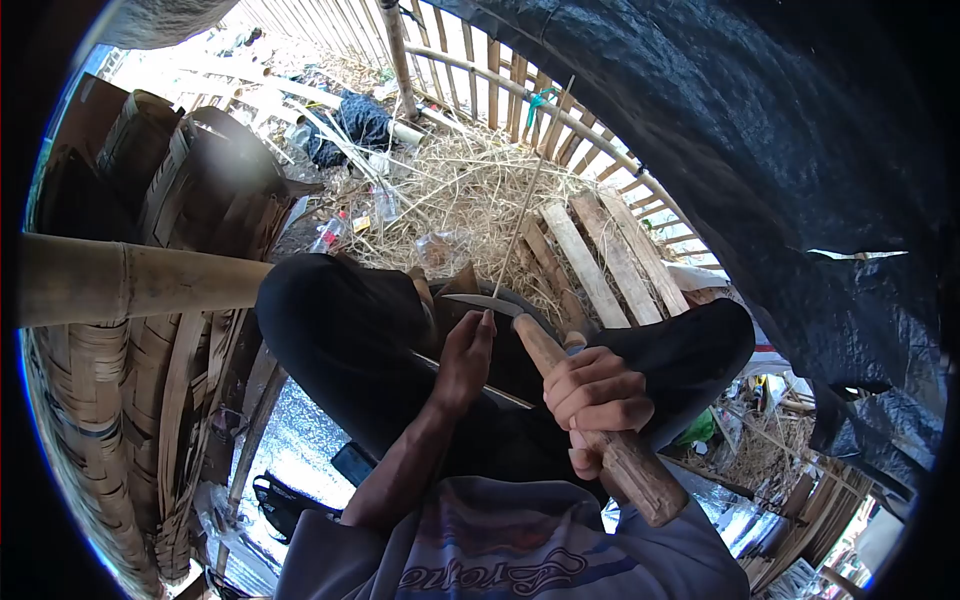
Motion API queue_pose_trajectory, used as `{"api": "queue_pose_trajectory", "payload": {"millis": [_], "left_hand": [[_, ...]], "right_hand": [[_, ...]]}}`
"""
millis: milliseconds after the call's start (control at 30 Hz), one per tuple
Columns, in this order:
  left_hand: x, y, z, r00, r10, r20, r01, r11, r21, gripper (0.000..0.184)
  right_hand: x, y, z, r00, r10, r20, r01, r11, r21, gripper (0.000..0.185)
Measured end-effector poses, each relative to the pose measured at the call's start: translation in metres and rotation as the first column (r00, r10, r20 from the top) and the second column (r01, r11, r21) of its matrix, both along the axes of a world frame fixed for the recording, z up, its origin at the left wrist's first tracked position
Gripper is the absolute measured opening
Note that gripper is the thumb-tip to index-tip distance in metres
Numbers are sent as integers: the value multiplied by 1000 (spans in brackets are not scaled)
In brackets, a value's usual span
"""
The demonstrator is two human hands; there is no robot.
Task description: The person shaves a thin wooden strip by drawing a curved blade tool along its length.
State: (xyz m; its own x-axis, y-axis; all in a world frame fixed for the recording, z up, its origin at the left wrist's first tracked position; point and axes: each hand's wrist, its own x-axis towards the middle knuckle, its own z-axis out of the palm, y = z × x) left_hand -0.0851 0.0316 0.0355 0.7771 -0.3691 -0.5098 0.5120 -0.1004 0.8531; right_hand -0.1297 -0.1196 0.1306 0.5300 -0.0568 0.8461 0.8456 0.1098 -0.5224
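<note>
My right hand (597,398) is wrapped round the thick wooden handle of a knife (540,345), whose rear end sticks out toward my body. Its curved metal blade points left, just above the fingertips of my left hand (466,358). My left hand is closed, thumb and fingers pressed together, on a thin bamboo strip (525,215). From the blade the strip runs up and away, slightly to the right, toward the slatted fence. The grip on its near end is partly hidden by my fingers. Both hands are over my lap, between my bent knees.
Bamboo shavings (450,195) cover the ground ahead, with a plastic bottle (328,232) and a black bag (362,122) among them. A bamboo pole (140,283) reaches my knee at left. Wooden slats (585,262) lie ahead right; black tarpaulin (720,110) hangs at right.
</note>
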Motion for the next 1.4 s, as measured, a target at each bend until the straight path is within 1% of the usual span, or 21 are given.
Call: {"api": "queue_pose_trajectory", "payload": {"millis": [33, 100, 133, 200, 267, 400, 500, 567, 700, 733, 900, 967, 1000, 1033, 1067, 1100, 1167, 1200, 1233, 1300, 1400], "left_hand": [[1, -2, 2, 1000, -2, 0, 2, 1000, -7, 25], [3, -2, 7, 992, 52, -119, -65, 993, -104, 24], [4, -1, 11, 991, 55, -121, -67, 992, -102, 24], [8, 1, 21, 972, 50, -230, -78, 990, -114, 25], [10, 2, 23, 966, 54, -251, -85, 990, -117, 25], [10, 1, 29, 939, 61, -338, -119, 981, -154, 25], [12, 6, 22, 926, 30, -375, -117, 971, -210, 24], [10, 6, 18, 927, 37, -374, -123, 970, -209, 24], [11, 5, 24, 926, 33, -377, -115, 974, -197, 23], [11, 5, 22, 926, 30, -376, -112, 974, -197, 23], [13, 7, 23, 916, 9, -401, -124, 958, -261, 24], [0, 0, 18, 924, -32, -382, -80, 958, -274, 24], [-7, 0, 16, 929, -80, -362, -29, 958, -287, 24], [-12, 5, 16, 927, -91, -364, -16, 960, -280, 24], [-13, 11, 17, 887, -75, -456, -54, 963, -263, 24], [-9, 12, 20, 839, -54, -542, -100, 963, -250, 23], [-4, 11, 26, 834, -80, -546, -83, 960, -268, 22], [-1, 7, 29, 851, -82, -518, -63, 964, -257, 23], [7, 4, 30, 877, -81, -474, -44, 968, -247, 23], [11, 2, 30, 886, -78, -457, -46, 966, -254, 24], [10, 6, 28, 896, -62, -440, -50, 970, -239, 24]], "right_hand": [[1, 1, -1, 1000, 2, 17, -1, 1000, -18, 22], [0, 5, 0, 1000, 20, -5, -20, 995, -99, 23], [0, 7, -2, 1000, 18, -11, -19, 994, -108, 22], [2, 10, -5, 1000, 22, -12, -23, 993, -116, 22], [3, 10, -7, 999, 42, -20, -45, 987, -155, 21], [4, 6, -6, 998, 38, -46, -44, 989, -139, 18], [3, 11, -7, 998, 58, -21, -61, 972, -225, 17], [3, 14, -10, 998, 50, -30, -57, 953, -299, 18], [3, 13, -11, 998, 64, -20, -67, 956, -286, 18], [3, 13, -11, 998, 69, -11, -69, 946, -317, 17], [0, 14, -16, 998, 63, 1, -59, 933, -355, 16], [6, 6, -20, 994, -53, 94, 95, 844, -528, 15], [15, -8, -30, 968, -186, 165, 249, 683, -686, 16], [17, -25, -40, 976, -209, 67, 205, 762, -614, 19], [19, -36, -45, 975, -220, -26, 173, 830, -530, 22], [19, -39, -43, 974, -225, -20, 180, 826, -533, 22], [10, -42, -35, 964, -265, -36, 224, 874, -432, 23], [7, -32, -27, 968, -241, -73, 204, 921, -332, 20], [6, -27, -18, 971, -228, -67, 194, 922, -336, 20], [-3, -12, -3, 991, -131, -19, 114, 920, -375, 16], [-15, -4, 6, 982, -184, -41, 162, 935, -316, 16]]}}
